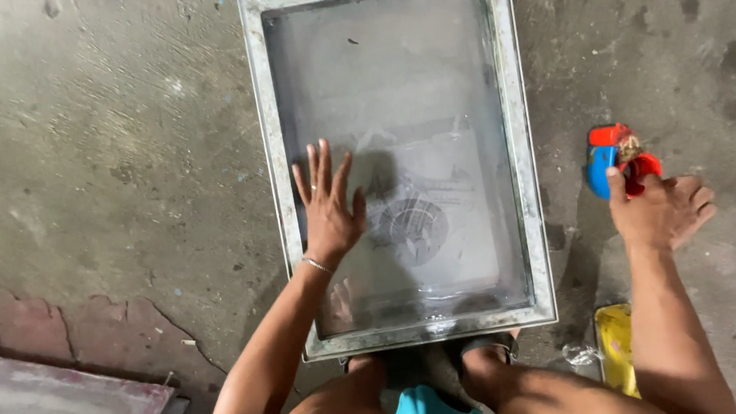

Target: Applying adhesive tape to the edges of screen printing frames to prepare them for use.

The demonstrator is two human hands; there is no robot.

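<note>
1. Rectangular grey-framed mesh printing screen [386, 19] lies flat on concrete floor [95, 124], long axis running away from the person.
2. Left hand [329, 206] rests open, fingers spread, on its mesh.
3. Right hand [663, 208] grips a red-and-blue tape dispenser [605, 159] beside the frame.

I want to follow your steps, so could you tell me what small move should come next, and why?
Probably lift the tape dispenser toward the frame. The right hand grips it on the floor beside the frame, while the left hand lies flat on the mesh, steadying it.

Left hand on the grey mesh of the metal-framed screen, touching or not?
Touching. The head view shows the left hand spread flat on the grey mesh of the metal-framed screen, with no gap visible under the palm or fingers.
</note>
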